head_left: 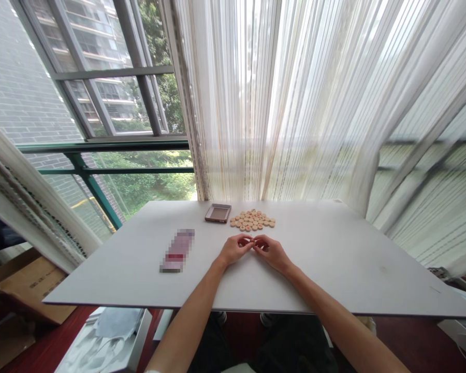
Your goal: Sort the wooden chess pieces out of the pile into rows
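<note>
Though cut off by the bottom edge, forearms (pixel 196 311): bare, slanting up from lower left of centre and from lower right, drawing together near the middle of the frame.
Trousers (pixel 287 344): dark, at bottom centre, partly covered by the counter's near edge.
Floor (pixel 399 336): dark red, at lower right and in strips at lower left.
White box (pixel 143 331): open, at lower left, pale contents hard to make out.
Cardboard box (pixel 34 287): brown, toward the left edge, above the white box in the frame.
Counter (pixel 341 264): white, flat, across the middle of the frame, broadest along the near edge.
Left hand (pixel 233 249): just below centre, fingers curled, pinching the small piece from the left.
Right hand (pixel 271 249): just right of the left hand, fingers curled likewise, pinching from the right.
Small piece (pixel 252 242): grasped between the fingertips of both hands, just below centre, mostly hidden, markings too small to tell.
Oblong thing (pixel 177 251): flat on the counter, left of the hands and well apart, pinkish with a red band, blurred into squares.
Round pieces (pixel 255 228): pale, wood-coloured, clustered just beyond the hands, red marks on several.
Tray (pixel 219 214): shallow, squarish, brown, just left of the cluster.
Curtain (pixel 306 103): sheer, white, striped, filling upper centre and upper right.
Railing (pixel 140 146): dark green, left of the curtain.
Window (pixel 145 71): grey-framed, upper left, buildings (pixel 97 31) and trees (pixel 153 31) beyond.
Brick wall (pixel 19 83): grey, far upper left.
</note>
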A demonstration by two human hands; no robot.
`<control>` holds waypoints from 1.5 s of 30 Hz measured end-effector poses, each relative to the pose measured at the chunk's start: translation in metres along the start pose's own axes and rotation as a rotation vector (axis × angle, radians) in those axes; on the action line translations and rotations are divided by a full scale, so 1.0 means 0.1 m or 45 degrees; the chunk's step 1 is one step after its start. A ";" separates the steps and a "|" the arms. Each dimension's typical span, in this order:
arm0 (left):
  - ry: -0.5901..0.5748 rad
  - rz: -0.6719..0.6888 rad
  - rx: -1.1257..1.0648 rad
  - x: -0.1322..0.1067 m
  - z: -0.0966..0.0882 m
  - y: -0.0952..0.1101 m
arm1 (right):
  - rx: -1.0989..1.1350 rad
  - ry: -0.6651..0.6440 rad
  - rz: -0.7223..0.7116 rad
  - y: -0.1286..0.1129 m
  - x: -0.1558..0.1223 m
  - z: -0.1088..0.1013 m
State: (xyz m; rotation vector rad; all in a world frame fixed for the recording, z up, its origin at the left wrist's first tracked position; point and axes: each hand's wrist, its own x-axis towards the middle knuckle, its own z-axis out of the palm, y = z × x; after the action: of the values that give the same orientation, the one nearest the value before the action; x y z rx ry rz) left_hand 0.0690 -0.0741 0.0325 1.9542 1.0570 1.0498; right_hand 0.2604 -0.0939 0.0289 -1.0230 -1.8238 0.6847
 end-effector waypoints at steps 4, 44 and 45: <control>0.029 -0.018 0.032 0.00 0.03 -0.03 | -0.077 -0.008 -0.085 0.02 -0.01 0.02; 0.034 0.007 0.017 0.01 0.04 -0.02 | -0.086 0.034 -0.019 -0.07 -0.01 -0.02; 0.035 0.004 0.019 0.01 0.04 -0.02 | -0.084 0.035 -0.021 -0.06 -0.01 -0.02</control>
State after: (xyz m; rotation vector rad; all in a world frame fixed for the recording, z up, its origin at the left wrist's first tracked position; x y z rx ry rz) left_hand 0.0721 -0.0734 0.0293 1.9588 1.0800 1.0760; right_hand 0.2597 -0.0974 0.0342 -1.0544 -1.8394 0.6012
